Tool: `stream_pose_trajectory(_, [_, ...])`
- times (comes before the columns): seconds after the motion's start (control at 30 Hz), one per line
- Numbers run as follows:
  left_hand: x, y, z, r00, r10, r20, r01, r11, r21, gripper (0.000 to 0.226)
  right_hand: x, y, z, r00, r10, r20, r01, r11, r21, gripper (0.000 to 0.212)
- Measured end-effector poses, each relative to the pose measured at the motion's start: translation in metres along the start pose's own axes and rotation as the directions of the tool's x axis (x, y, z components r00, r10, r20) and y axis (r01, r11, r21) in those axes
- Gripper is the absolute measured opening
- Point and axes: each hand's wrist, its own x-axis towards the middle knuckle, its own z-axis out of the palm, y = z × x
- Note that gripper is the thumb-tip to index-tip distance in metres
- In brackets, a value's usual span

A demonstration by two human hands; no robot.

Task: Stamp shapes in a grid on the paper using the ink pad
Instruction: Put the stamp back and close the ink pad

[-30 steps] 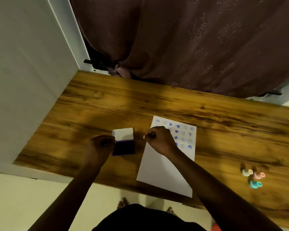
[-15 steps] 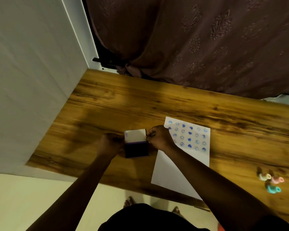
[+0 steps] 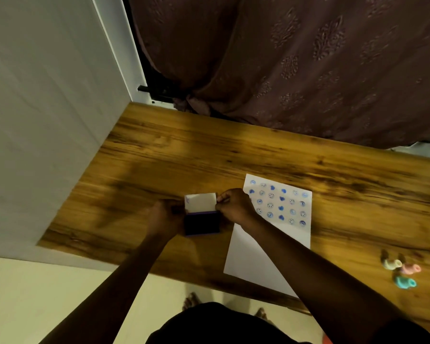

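Observation:
A white sheet of paper (image 3: 263, 256) lies on the wooden table (image 3: 159, 157), its far half covered with a grid of blue stamped faces and hearts. Left of it sits the ink pad (image 3: 202, 223), a dark purple tray with its white lid (image 3: 201, 201) standing up at the far side. My left hand (image 3: 165, 217) holds the pad's left side. My right hand (image 3: 235, 206) pinches the lid's right edge with thumb and fingertips. Three small stamps, cream (image 3: 391, 263), pink (image 3: 410, 268) and teal (image 3: 405, 283), lie on the table at the right.
A white wall panel (image 3: 47, 120) borders the table's left edge. A dark maroon curtain (image 3: 296, 70) hangs behind the far edge. My bare feet show on the pale floor (image 3: 60, 294) below the table's near edge.
My right hand has moved left from over the paper's stamped area to the ink pad lid and taken hold of its right edge. The left hand stays on the pad.

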Motion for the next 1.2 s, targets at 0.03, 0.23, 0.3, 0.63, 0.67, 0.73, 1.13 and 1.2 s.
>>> stream_pose_trajectory(0.03, [-0.002,0.000,0.000,1.000,-0.013,0.005,0.013,1.000,-0.016,0.023,0.000,0.001,0.000,1.000,-0.006,-0.002,0.006,1.000,0.007,0.016])
stream_pose_trajectory(0.23, [-0.004,0.004,0.007,0.995,0.009,-0.101,-0.007,1.000,0.016,0.025,-0.004,0.009,-0.001,0.999,-0.031,-0.035,0.033,0.996,0.079,0.015])
stream_pose_trajectory(0.3, [-0.004,0.005,0.009,0.991,0.013,-0.132,-0.009,0.999,0.034,0.025,-0.005,0.011,-0.002,0.999,-0.027,-0.034,0.030,0.995,0.095,0.017])
stream_pose_trajectory(0.63, [-0.010,0.008,0.007,0.992,-0.028,-0.126,0.017,0.996,-0.082,0.029,-0.017,0.016,-0.003,0.992,-0.127,-0.016,0.128,0.991,0.045,0.025])
stream_pose_trajectory(0.67, [-0.012,0.008,0.006,0.992,-0.014,-0.128,0.003,0.996,-0.088,0.032,-0.019,0.017,-0.003,0.990,-0.140,-0.022,0.140,0.990,0.034,0.024])
stream_pose_trajectory(0.73, [-0.014,0.006,0.005,0.992,0.020,-0.124,-0.032,0.995,-0.094,0.037,-0.023,0.019,-0.005,0.984,-0.176,-0.043,0.176,0.984,-0.006,0.023])
stream_pose_trajectory(1.13, [-0.037,-0.003,0.004,0.994,-0.026,-0.106,0.003,0.978,-0.211,0.035,-0.056,0.034,0.000,0.945,-0.314,-0.092,0.310,0.949,-0.056,0.021])
stream_pose_trajectory(1.2, [-0.041,-0.005,0.006,0.991,-0.068,-0.114,0.037,0.966,-0.257,0.033,-0.061,0.038,0.003,0.945,-0.314,-0.088,0.309,0.949,-0.071,0.021])
